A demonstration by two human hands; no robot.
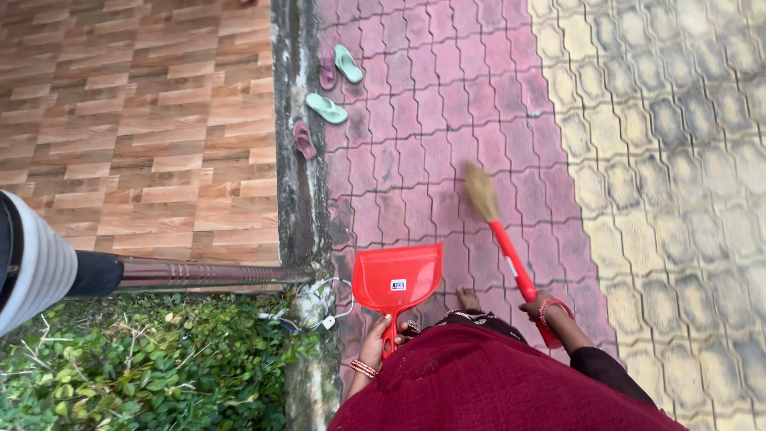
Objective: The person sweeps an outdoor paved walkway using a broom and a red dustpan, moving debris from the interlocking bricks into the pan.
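Here, from my remote seat, I look straight down on the person's maroon shawl point(487, 383) and both arms reaching out over the red interlocking paving blocks point(415, 120). The left hand point(375, 342), with bangles at the wrist, has its fingers clenched around the handle of a red plastic dustpan point(396, 278), which it holds upright-facing above the paving, its flat scoop spreading toward the far side. The right hand point(541, 310), also with a red bangle, grips the red plastic handle of a soft straw-bristled broom point(499, 227); the handle slants up and to the left, and the tan bristles, blurred, meet the red blocks farther out, well apart from the dustpan. A bare foot point(469, 300) shows between the two hands. To the right the red paving gives way to yellowish hexagon-patterned blocks point(678, 160). To the left runs a grey concrete kerb point(294, 160), then wood-look brown floor tiles point(136, 120). Far along the kerb lie two mint-green flip-flops point(327, 108) and two maroon sandals point(304, 140). Near left I see leafy green groundcover point(152, 367), a metal rail point(207, 274) and white cables point(319, 315).
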